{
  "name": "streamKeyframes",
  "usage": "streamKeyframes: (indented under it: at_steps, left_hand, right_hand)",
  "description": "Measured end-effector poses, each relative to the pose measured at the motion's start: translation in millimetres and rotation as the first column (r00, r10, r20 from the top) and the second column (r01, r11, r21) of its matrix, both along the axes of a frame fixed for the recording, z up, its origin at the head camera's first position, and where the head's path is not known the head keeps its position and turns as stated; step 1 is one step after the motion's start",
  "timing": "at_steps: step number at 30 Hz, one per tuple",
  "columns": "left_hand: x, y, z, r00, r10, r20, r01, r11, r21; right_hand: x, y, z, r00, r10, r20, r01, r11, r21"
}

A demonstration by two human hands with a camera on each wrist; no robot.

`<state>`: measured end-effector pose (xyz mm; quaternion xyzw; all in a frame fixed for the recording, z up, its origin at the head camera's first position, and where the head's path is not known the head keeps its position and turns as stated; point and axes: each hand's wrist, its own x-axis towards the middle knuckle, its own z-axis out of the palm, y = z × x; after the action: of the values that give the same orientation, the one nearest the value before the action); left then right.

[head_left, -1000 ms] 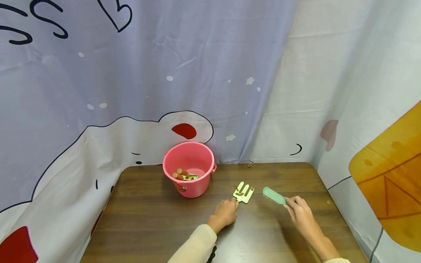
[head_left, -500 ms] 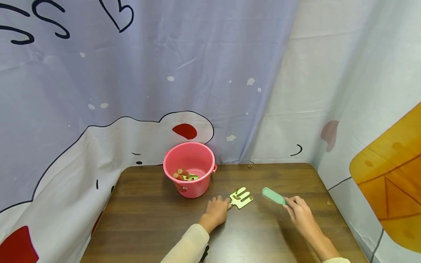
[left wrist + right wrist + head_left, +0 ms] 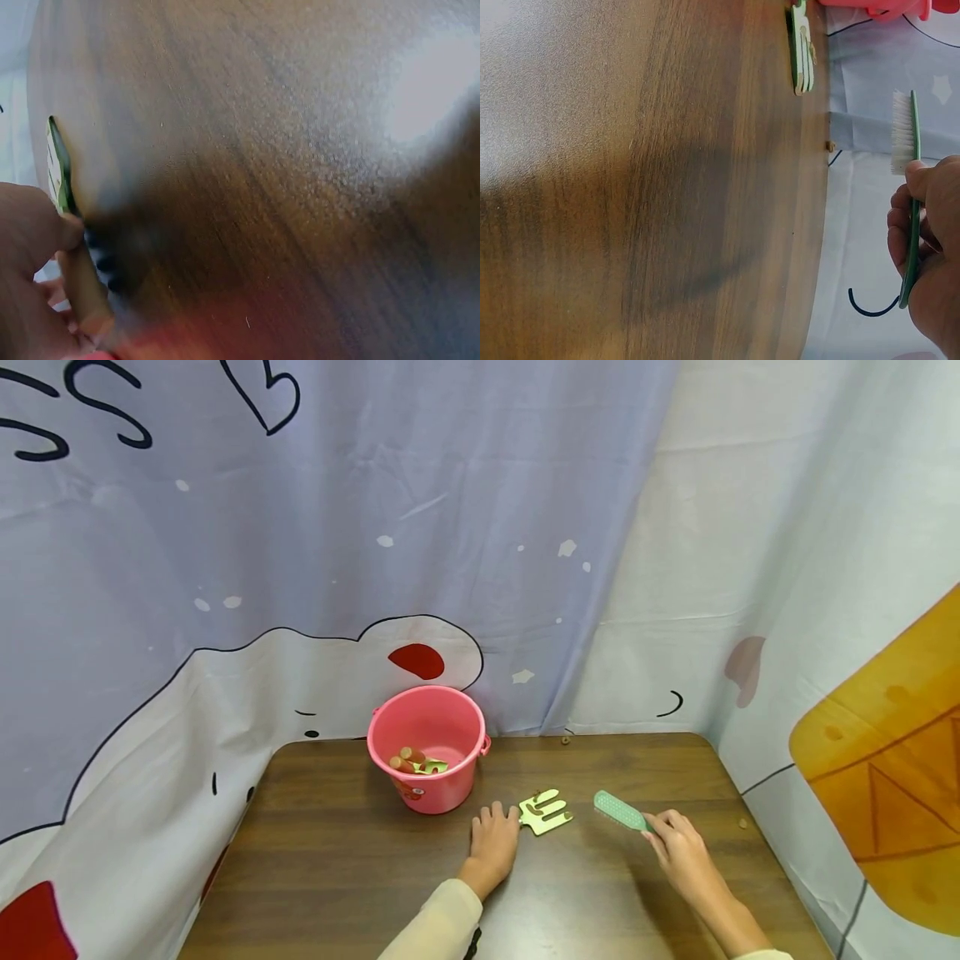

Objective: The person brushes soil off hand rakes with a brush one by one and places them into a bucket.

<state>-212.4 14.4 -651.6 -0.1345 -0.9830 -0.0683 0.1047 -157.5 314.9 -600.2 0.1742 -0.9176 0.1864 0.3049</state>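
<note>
My left hand grips the wooden handle of a small pale-green hand fork, just above the table. Its tines point right, and a few brown bits lie on them. In the head view the hand hides most of that handle. My right hand holds a green brush by its handle, raised over the table to the right of the fork. White bristles show in the right wrist view, apart from the tabletop.
A pink bucket stands at the back of the wooden table, with wooden-handled tools inside. Small brown bits lie near the back edge and at the right. A printed curtain hangs behind.
The left hand has drawn the fork left and toward me, and the tines have turned from pointing away to pointing right. The right hand and brush have stayed nearly still.
</note>
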Motion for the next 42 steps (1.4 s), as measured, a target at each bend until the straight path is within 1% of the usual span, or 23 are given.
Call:
streamKeyframes:
  at_steps: [2, 4, 6, 8, 12, 17, 19, 23, 28, 32, 38, 42]
  left_hand:
    - [-0.1, -0.4, -0.4, 1.0, 0.012, -0.012, -0.012, 0.999, 0.032]
    - [-0.3, -1.4, -1.3, 0.998, 0.011, -0.054, -0.009, 0.999, 0.05]
    - [-0.8, -2.4, -1.4, 0.997, 0.004, -0.077, 0.001, 0.998, 0.067]
    - [-0.7, -3.6, -0.3, 0.995, -0.003, -0.097, 0.01, 0.998, 0.068]
    - [-0.8, -6.6, 2.8, 0.995, -0.014, -0.098, 0.02, 0.998, 0.062]
    - [-2.8, -11.6, 8.7, 0.987, -0.011, -0.159, 0.022, 0.998, 0.067]
    - [-4.4, -13.7, 12.6, 0.983, -0.01, -0.181, 0.024, 0.997, 0.076]
    - [-8.6, -17.2, 20.2, 0.978, -0.005, -0.209, 0.019, 0.998, 0.066]
    - [-10.7, -18.9, 32.6, 0.972, 0.002, -0.236, 0.004, 1.0, 0.028]
    - [-10.4, -18.6, 43.0, 0.965, -0.006, -0.263, 0.002, 1.0, -0.016]
    - [-7.8, -16.0, 57.3, 0.955, -0.038, -0.293, 0.022, 0.998, -0.059]
    - [-6.2, -13.2, 65.8, 0.952, -0.049, -0.303, 0.026, 0.997, -0.079]
  right_hand:
    - [0.4, 0.1, -0.1, 1.0, 0.002, 0.001, -0.002, 1.0, 0.0]
    - [0.3, 0.4, -0.4, 1.0, 0.005, 0.003, -0.005, 1.0, 0.001]
    - [-0.1, 0.8, -0.9, 1.0, 0.008, 0.005, -0.008, 1.0, 0.003]
    - [-0.4, 0.9, -1.1, 1.0, 0.01, 0.009, -0.01, 1.0, 0.004]
    - [-1.8, 0.4, 0.1, 1.0, 0.02, 0.004, -0.02, 1.0, 0.008]
    - [-6.8, -1.0, 1.5, 0.999, 0.036, -0.014, -0.036, 0.999, 0.006]
    - [-9.6, -1.9, 0.4, 0.999, 0.039, -0.01, -0.039, 0.999, 0.007]
    - [-13.7, -8.0, 1.0, 0.999, 0.038, 0.003, -0.038, 0.999, -0.003]
    - [-17.9, -22.1, 8.4, 0.999, 0.048, -0.024, -0.049, 0.999, -0.024]
    - [-21.9, -33.2, 16.3, 0.998, 0.042, -0.037, -0.044, 0.998, -0.035]
    - [-26.1, -52.5, 27.7, 0.998, 0.06, 0.025, -0.058, 0.997, -0.056]
    - [-29.7, -67.5, 30.7, 0.995, 0.085, 0.059, -0.081, 0.995, -0.062]
